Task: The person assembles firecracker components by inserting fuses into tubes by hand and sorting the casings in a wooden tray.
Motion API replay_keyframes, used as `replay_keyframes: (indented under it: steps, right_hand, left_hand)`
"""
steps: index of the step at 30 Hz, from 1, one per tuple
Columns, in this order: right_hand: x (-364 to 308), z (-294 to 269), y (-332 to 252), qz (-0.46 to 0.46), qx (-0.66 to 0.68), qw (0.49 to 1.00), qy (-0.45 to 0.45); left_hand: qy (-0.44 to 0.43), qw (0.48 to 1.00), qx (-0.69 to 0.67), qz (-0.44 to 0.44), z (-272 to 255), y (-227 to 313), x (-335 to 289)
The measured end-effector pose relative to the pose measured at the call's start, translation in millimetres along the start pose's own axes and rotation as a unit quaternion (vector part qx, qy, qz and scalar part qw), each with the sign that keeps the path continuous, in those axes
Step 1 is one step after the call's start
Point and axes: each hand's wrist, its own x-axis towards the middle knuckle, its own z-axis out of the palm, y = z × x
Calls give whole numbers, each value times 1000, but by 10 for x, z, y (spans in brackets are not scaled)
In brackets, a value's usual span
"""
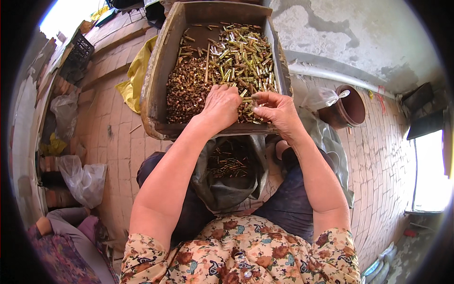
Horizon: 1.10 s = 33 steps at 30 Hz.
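At the upper centre of the frame, brassy tubes (241, 53) fill a tray (155, 80); probably light, stiff and slippery, best pinched mid-length. The left hand (220, 104) and right hand (281, 111) have bent fingers; whether they grasp tubes, I cannot tell.

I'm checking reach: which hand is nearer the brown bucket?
Right: the right hand is left of the brown bucket; the left hand is farther left, both at the wooden tray.
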Motion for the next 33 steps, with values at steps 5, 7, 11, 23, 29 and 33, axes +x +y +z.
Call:
replay_keyframes:
  steps: [5, 7, 11, 23, 29, 33]
  right_hand:
    - [-1, -52, 48, 5, -68, 998, -18]
    - [28, -50, 133, -87, -100, 991, 8]
    - [19, -45, 113, -92, -97, 991, 16]
    - [-35, -20, 18, 6, -39, 998, 51]
    - [-63, 5, -9, -7, -48, 998, 33]
    - [-93, 92, -64, -23, -40, 999, 25]
  left_hand:
    - [-57, 997, 26, 43, -16, 13, 70]
    - [-83, 995, 36, 40, -21, 26, 94]
    - [-92, 994, 33, 40, -6, 19, 89]
    - [-22, 997, -75, -28, -55, 51, 43]
    - [12, 918, -363, -162, -126, 33, 38]
    - [9, 812, -539, -222, -161, 66, -8]
